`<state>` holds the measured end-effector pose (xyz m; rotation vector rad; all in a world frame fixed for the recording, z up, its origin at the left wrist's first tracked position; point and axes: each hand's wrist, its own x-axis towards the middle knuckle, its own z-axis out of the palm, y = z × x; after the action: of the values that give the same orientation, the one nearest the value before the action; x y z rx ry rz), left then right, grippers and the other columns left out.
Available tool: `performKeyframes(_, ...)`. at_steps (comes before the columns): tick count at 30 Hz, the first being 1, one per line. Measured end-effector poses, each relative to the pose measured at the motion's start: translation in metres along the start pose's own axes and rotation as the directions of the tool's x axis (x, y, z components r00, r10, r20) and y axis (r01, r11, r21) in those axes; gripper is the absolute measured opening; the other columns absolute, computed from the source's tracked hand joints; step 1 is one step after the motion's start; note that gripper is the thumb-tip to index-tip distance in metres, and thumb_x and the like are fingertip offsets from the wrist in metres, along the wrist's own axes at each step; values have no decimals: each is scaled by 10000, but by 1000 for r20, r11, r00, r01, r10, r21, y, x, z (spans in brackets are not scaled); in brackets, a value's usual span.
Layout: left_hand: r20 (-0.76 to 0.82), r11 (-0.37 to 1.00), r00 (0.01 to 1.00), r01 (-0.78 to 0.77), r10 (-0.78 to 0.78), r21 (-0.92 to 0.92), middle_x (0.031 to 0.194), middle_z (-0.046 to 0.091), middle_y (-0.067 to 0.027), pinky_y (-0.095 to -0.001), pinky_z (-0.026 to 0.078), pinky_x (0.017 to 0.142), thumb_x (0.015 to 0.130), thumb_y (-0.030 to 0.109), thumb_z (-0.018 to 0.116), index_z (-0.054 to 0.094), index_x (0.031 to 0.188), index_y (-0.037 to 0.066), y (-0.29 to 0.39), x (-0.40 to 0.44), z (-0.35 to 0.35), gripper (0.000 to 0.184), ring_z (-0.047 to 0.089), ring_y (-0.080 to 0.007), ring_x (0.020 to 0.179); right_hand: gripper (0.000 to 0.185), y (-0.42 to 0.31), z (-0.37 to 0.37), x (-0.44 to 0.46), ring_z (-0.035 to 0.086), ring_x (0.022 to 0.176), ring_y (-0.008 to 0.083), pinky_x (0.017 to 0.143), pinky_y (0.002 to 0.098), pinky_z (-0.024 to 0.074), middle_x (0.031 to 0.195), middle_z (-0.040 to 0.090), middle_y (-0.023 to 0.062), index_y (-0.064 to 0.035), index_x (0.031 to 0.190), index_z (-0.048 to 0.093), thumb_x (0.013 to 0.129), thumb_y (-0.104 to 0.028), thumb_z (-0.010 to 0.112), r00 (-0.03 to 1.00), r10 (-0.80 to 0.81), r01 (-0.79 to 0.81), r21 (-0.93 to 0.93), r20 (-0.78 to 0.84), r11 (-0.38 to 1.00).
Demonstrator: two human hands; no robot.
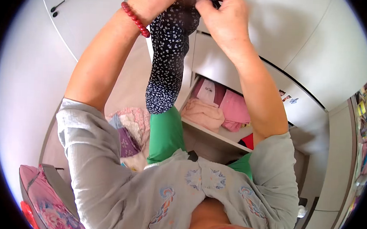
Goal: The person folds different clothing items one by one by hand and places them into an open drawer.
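Observation:
A dark garment with small white flowers hangs down in front of me, its lower end over my green-clad leg. Both of my hands are at its upper part, near the top edge of the view. My right hand pinches the dark cloth between thumb and fingers. My left hand, above a red bead bracelet, is at the other side of the cloth; its fingers are cut off by the frame edge or hidden behind the garment.
An open drawer holds folded pink clothes. Clothes lie in a pile on the floor at the left. White cabinet doors rise ahead. A pink floral item is at the lower left.

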<state>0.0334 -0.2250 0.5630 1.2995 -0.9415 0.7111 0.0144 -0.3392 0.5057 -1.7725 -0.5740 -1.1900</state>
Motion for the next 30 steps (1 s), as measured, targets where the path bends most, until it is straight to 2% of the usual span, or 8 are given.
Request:
performKeyframes(3,-3,994,995,98,-98,56,784,590,-86,-227,474,581,809,61,580,521,925,-59,23,13,4,177,560,-114,665,191,3,0,12,581,661,193,626,332,464,723,606,141,52,960,560,804,-58,556,962,-253,232,-180,-105,956)
performKeyframes(6,-1,980,994,112,-114,-165,783,601,-99,-235,479,574,804,76,582,533,923,-73,18,25,10,197,579,-138,654,155,3,-17,26,493,618,127,578,300,426,648,549,85,25,892,566,892,-116,500,985,163,-157,85,-65,984)
performKeyframes(9,29,928,976,214,-216,-305,779,608,-102,-243,480,573,792,58,562,553,919,-72,15,32,2,182,598,-162,669,166,13,-31,44,483,622,104,576,289,420,675,553,46,19,849,560,902,-127,499,971,119,-90,146,-208,985)
performKeyframes(15,208,905,894,344,-397,250,747,601,-103,-270,510,561,768,2,501,558,907,-87,4,34,-31,175,574,-171,675,140,6,-77,65,516,638,101,589,265,427,698,585,51,33,857,604,835,-94,550,981,29,-48,-97,-190,994)
performKeyframes(17,132,859,852,484,-506,170,739,598,-122,-304,560,568,769,-20,487,539,927,-103,5,33,-31,186,587,-202,650,149,1,-93,71,520,642,102,588,269,432,701,590,48,42,849,607,792,-96,598,982,96,-72,-151,160,986)
performKeyframes(19,196,733,809,362,-554,576,914,624,-37,-205,475,733,828,24,449,527,1162,-10,-5,36,-48,344,579,-93,829,206,7,-105,75,550,689,118,635,267,459,735,615,66,56,895,610,729,-62,642,930,-105,156,-120,351,980)
performKeyframes(24,415,843,800,196,-432,501,906,629,-19,-189,459,715,739,-31,435,565,1123,-24,-37,25,-46,405,567,-60,799,224,-5,-114,69,565,685,136,626,268,464,731,614,82,67,907,612,705,-29,628,845,113,57,-298,522,953)
performKeyframes(30,644,769,448,513,-620,383,1038,606,-68,-249,484,812,792,159,644,512,1165,-30,-52,-9,-11,439,596,-133,893,193,3,-112,70,545,599,162,538,285,445,700,596,111,77,848,614,669,55,547,886,275,-203,-219,375,954)
